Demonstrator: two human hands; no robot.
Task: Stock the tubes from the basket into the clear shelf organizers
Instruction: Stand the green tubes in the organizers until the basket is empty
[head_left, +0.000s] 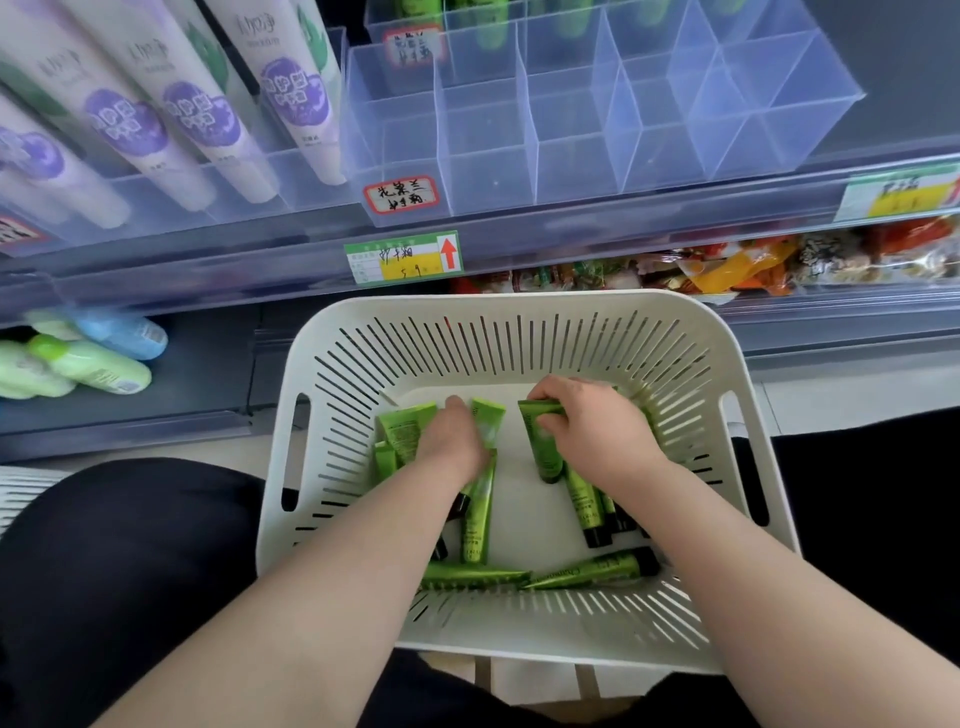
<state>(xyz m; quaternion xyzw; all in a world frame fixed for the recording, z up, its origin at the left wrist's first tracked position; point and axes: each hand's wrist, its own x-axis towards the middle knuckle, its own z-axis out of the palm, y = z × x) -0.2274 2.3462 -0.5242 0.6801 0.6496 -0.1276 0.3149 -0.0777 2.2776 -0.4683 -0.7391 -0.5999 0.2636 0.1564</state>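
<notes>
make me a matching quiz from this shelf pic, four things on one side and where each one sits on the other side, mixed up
Things
1. green tubes
2. clear organizer
3. purple-and-white tubes
4. snack packets

Places
A. top shelf, far left
B. lower shelf, to the right
C. inside the white basket
D. top shelf, just above the price tag with the red arrow

Pairs: 1-C, 2-D, 3-A, 4-B

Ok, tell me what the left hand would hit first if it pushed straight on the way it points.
Probably the basket's slotted far wall: the left hand points at it across bare basket floor, though depth is unclear.
</notes>
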